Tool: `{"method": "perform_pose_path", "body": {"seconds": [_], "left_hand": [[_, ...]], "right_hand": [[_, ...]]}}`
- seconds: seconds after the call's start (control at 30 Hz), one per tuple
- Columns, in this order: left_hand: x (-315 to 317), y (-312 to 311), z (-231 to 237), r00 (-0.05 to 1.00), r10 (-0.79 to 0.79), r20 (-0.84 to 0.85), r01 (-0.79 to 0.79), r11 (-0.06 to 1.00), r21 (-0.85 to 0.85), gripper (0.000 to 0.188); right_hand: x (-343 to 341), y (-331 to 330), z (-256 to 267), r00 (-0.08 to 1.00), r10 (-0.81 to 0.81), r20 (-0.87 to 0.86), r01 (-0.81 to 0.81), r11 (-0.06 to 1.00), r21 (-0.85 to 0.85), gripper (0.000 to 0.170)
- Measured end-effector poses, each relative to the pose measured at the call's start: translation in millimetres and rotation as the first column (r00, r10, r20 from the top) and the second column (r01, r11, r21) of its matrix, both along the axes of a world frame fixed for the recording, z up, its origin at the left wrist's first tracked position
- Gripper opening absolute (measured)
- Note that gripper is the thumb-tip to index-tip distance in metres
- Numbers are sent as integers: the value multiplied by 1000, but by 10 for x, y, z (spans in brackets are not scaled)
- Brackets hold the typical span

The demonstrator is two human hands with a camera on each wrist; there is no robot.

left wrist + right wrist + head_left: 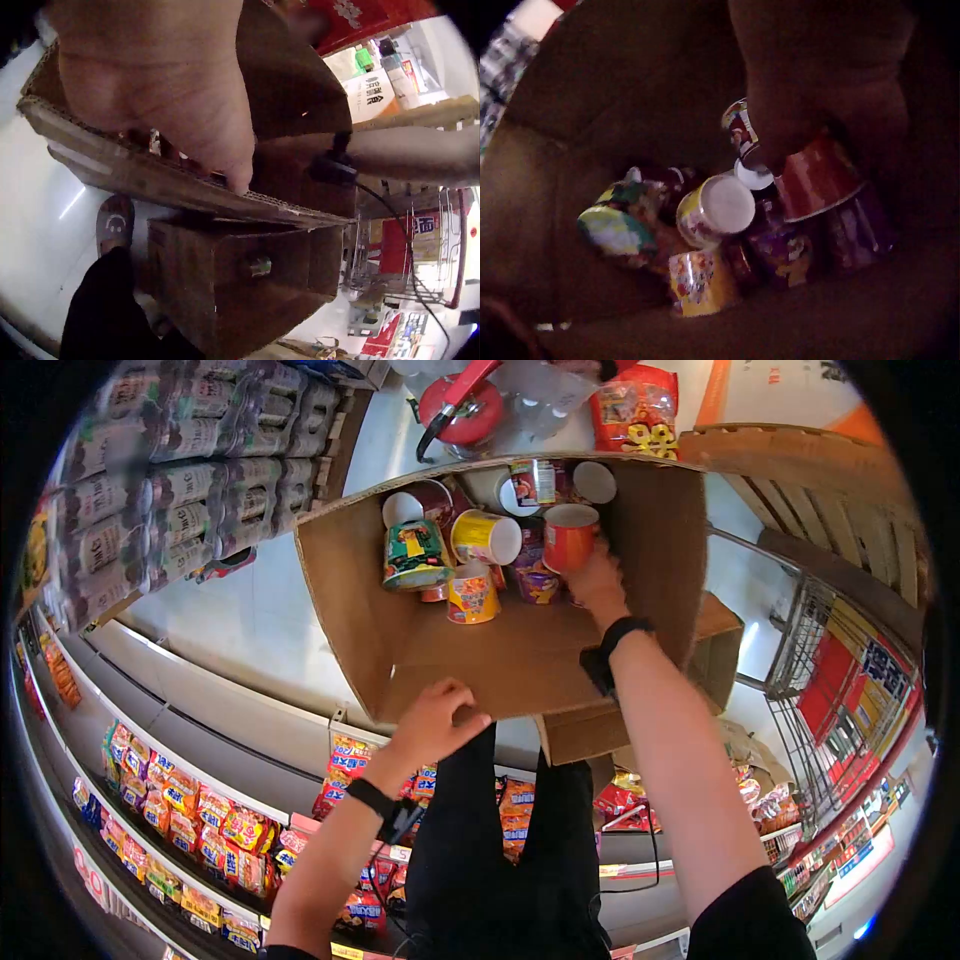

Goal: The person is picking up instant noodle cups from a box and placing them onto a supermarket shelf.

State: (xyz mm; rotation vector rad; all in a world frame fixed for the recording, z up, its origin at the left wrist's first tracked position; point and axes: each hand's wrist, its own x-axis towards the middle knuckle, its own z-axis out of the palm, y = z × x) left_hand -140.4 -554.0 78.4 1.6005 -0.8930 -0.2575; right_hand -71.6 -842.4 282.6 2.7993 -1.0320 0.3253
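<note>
While I have the right hand (598,585) reaching into the big brown cardboard box (480,655), its fingers curl around the round red paper cup (571,542), which is inside the box by the other cups. I see the left hand (438,720) at the box's near edge, with its fingers loosely bent and its thumb apart. Left of the red cup, a yellow cup with a white bottom (482,538) lies tipped over, near a green cup (415,553).
</note>
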Motion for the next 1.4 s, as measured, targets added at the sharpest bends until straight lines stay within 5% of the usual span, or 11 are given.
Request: {"method": "perform_pose_path", "body": {"seconds": [0.23,0.33,0.53,0.67,0.77,0.87,1.0,1.07,1.13,1.37,1.4], "left_hand": [[144,-15,-118,995,94,35,-93,995,-37,39],[160,-4,-165,996,87,10,-87,996,-17,38],[238,121,-8,977,-1,-212,-15,997,-73,44],[310,294,287,963,143,-230,-212,926,-312,74],[373,370,327,950,163,-267,-261,884,-388,97],[448,419,126,891,-225,-395,-110,736,-668,90],[395,702,-103,774,-296,-560,-113,805,-582,83],[282,778,-217,738,-331,-588,-146,772,-618,83],[187,882,-274,697,-365,-618,-183,742,-645,85],[-173,1256,-375,601,-374,-707,-349,673,-653,90],[-235,1260,-408,621,-314,-718,-380,680,-627,90]], "right_hand": [[1056,-1111,-397,992,66,111,-63,997,-34,128],[1139,-1199,-588,982,135,133,-103,969,-224,110],[568,-102,-196,911,343,230,-367,928,71,91],[89,410,-94,955,296,29,-187,521,833,71],[-221,1164,-40,964,243,-104,6,374,928,75],[-233,1304,-204,794,445,-414,368,190,910,96],[77,1027,-595,714,392,-580,442,389,808,95],[424,792,-918,785,525,-328,-124,652,748,91],[706,888,-1099,745,667,-34,-563,655,504,100],[1770,1241,-1199,411,768,-491,-833,535,139,123],[1818,1305,-1167,451,679,-579,-757,635,156,121]]}}
